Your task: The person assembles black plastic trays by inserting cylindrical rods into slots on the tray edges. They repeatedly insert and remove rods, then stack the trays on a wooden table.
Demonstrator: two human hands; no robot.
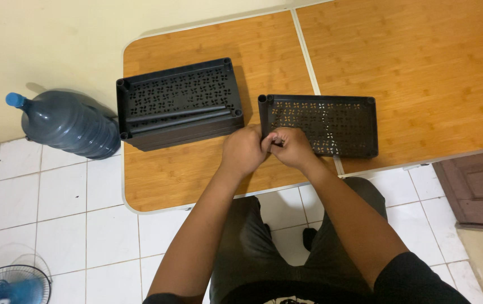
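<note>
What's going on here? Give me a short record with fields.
Surface: wooden folding table
Left hand: at the near left corner of the single black perforated tray
Right hand: on the same corner, touching the left hand
Beside it: stack of black trays
Floor: water jug, blue fan

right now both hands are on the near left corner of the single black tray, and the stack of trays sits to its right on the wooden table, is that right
Not quite: the stack of trays sits to the left of the single black tray, not to its right. The head view shows this. The rest holds: the left hand and right hand meet at that tray's near left corner, on the wooden table.
</note>
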